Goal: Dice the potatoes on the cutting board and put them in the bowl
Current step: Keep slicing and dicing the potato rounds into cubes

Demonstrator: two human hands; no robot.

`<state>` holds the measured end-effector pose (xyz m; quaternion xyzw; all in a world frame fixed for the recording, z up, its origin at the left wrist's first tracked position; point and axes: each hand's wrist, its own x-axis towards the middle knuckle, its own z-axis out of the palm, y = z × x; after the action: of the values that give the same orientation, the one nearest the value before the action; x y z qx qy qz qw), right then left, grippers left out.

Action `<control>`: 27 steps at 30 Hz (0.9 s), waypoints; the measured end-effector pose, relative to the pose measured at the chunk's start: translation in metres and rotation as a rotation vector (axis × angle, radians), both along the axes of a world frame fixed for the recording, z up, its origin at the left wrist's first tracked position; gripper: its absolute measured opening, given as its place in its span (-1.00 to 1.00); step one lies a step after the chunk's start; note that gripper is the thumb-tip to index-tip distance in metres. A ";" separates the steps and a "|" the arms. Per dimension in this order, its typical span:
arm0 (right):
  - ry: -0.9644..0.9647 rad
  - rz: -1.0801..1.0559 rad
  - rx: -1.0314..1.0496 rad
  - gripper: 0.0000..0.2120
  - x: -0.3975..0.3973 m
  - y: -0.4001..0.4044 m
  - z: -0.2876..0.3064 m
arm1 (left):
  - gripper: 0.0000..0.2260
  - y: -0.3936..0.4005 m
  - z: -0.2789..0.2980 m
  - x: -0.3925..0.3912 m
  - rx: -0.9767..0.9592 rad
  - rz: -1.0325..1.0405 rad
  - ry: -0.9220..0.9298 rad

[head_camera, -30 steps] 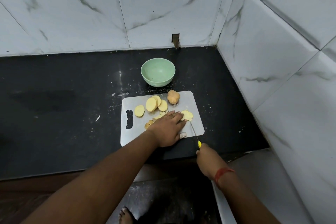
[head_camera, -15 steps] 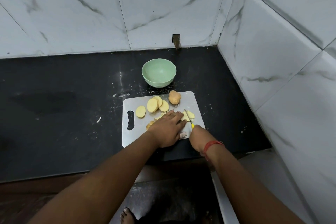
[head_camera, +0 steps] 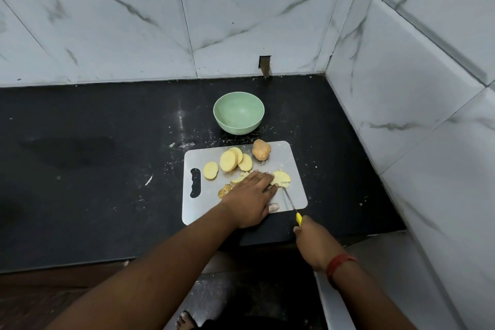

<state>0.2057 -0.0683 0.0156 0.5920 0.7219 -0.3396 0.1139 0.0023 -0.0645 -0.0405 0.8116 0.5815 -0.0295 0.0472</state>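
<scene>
The cutting board [head_camera: 293, 161] lies flat on the black surface [head_camera: 107, 169], its long axis running left to right, with the handle slot at its left end. One knife [head_camera: 289, 200] lies across the board's near right corner, its long axis running from near right to far left; the blade tip points away from the person toward a stack of potato slices [head_camera: 281, 178] and meets the stack's near edge. The yellow handle sticks out of the right hand [head_camera: 312, 240], whose grip is curled around it just off the board's near edge.

The left hand [head_camera: 247, 198] lies flat, fingers straight and pointing toward the far right, pressing on the cut potato; its fingertips [head_camera: 265, 175] touch the left side of that stack. It holds nothing in a curled grip.

Four round slices [head_camera: 229, 160] lie at the far middle of the board, three overlapping and one [head_camera: 210, 170] apart to the left. One unpeeled potato piece [head_camera: 261, 149] sits at the far edge. Peel scraps [head_camera: 224, 191] show just left of the left hand.

One green bowl [head_camera: 238, 112] stands upright on the surface just beyond the board, with no potato in it.
</scene>
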 end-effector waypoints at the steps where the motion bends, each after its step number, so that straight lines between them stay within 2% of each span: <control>1: 0.011 0.000 0.016 -0.86 -0.001 0.002 0.002 | -0.42 -0.002 -0.001 0.000 0.004 0.005 0.008; 4: 0.024 0.006 0.055 -0.80 -0.008 0.012 0.008 | -0.41 -0.007 -0.003 -0.001 0.017 0.024 0.011; 8: 0.015 0.005 0.071 -0.82 -0.025 0.027 0.012 | -0.35 -0.008 -0.004 -0.003 0.048 0.035 0.021; 12: -0.033 0.022 0.019 -0.81 -0.043 0.035 0.009 | -0.42 -0.006 -0.006 -0.005 0.039 0.033 0.020; 19: -0.023 0.016 -0.014 -0.73 -0.047 0.034 -0.004 | -0.36 -0.005 -0.009 -0.005 0.053 0.035 0.026; 25: -0.014 0.016 -0.010 -0.95 -0.043 0.030 -0.006 | -0.40 -0.005 -0.009 -0.004 0.094 0.009 0.061; 27: -0.033 0.012 -0.009 -0.93 -0.043 0.029 -0.007 | -0.39 -0.006 -0.009 -0.004 0.094 0.009 0.075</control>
<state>0.1631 -0.0395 0.0084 0.5926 0.7220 -0.3324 0.1304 -0.0013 -0.0700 -0.0498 0.8086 0.5873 -0.0322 -0.0126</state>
